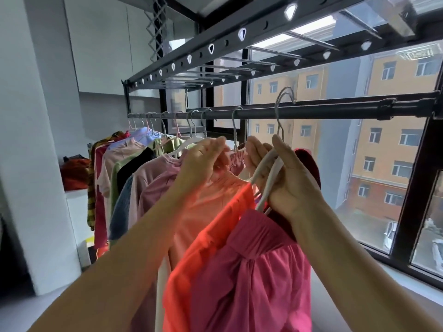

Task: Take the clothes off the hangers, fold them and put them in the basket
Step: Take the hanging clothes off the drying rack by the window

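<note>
Left hand: under the rail, pinching the orange top.
Right hand: under the rail, curled round a hanger.

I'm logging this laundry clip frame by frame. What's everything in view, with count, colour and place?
clothes rail: one, black, across the window.
drying rack: one, black, overhead.
white hanger: at least one, white with a metal hook, held up, hook above the rail.
other hangers: about nine, metal hooks, on the rail.
magenta garment: one, pink, nearest, lower middle.
coral garment: one, orange-red, just left of it.
hanging clothes: several; pink, green, black, blue, plaid; farther left.
dark red garment: one, right of the held hanger.
window: one, black frame, right side.
left hand: one, grips the coral garment's top.
right hand: one, grips the white hanger.
</note>
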